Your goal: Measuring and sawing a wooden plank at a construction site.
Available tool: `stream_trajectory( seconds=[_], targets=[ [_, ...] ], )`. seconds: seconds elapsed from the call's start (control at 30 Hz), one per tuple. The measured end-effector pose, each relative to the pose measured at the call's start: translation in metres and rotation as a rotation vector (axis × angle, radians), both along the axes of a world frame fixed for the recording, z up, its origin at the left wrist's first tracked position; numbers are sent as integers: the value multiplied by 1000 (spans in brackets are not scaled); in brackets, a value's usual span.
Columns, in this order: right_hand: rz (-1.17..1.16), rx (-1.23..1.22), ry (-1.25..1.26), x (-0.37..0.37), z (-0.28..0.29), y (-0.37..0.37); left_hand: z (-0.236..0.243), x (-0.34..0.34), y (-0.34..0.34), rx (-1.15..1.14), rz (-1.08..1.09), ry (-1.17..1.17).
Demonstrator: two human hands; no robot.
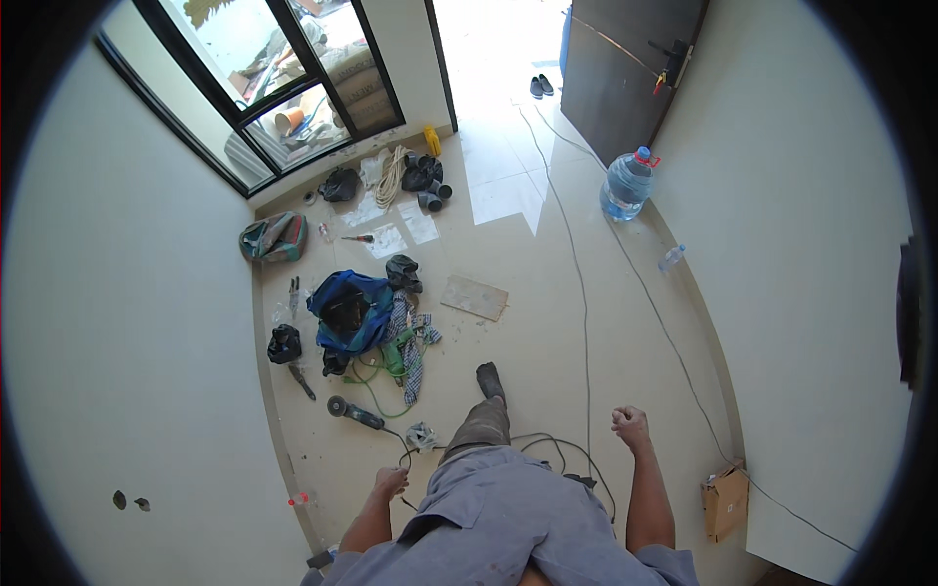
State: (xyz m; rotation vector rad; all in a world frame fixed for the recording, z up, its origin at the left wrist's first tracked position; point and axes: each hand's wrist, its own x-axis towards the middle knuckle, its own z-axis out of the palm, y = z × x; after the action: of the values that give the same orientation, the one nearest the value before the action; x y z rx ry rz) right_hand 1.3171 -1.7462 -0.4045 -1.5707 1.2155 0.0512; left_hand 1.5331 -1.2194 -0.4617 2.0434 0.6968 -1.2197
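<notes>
My left hand (392,481) is closed at the lower left, and a black power cord (402,465) runs through its fingers. That cord leads up to an angle grinder (356,413) lying on the floor. Out to the right, my right hand (631,427) is curled into a fist above the tiles; whatever it may hold is hidden. Beyond the grinder are a green power drill (395,358) with a green cord, a checked cloth (413,381) and an open blue bag (362,305). A crumpled clear plastic bag (421,436) lies between the grinder and my leg.
Long grey cables (583,293) cross the floor toward the open door (625,73). A big water bottle (626,184), a small bottle (671,258) and a cardboard box (724,503) stand or lie along the right wall. A flat tile piece (475,297) lies ahead. Black pipe fittings (434,198) sit below the window.
</notes>
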Motion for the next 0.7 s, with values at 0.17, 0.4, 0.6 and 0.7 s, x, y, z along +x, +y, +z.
stream_trajectory(
  seconds=[0.17, 0.4, 0.6, 0.7],
  targets=[
    [-146, 319, 352, -2, -41, -12, 19, 159, -120, -163, -17, -136],
    [19, 126, 318, 84, -33, -71, 83, 351, -334, -272, -506, -455],
    [120, 184, 329, 192, -66, -205, 68, 409, -444, -385, -352, -482],
    [79, 234, 301, 271, -60, -291, 28, 411, -438, -201, -230, -358]
  ],
)
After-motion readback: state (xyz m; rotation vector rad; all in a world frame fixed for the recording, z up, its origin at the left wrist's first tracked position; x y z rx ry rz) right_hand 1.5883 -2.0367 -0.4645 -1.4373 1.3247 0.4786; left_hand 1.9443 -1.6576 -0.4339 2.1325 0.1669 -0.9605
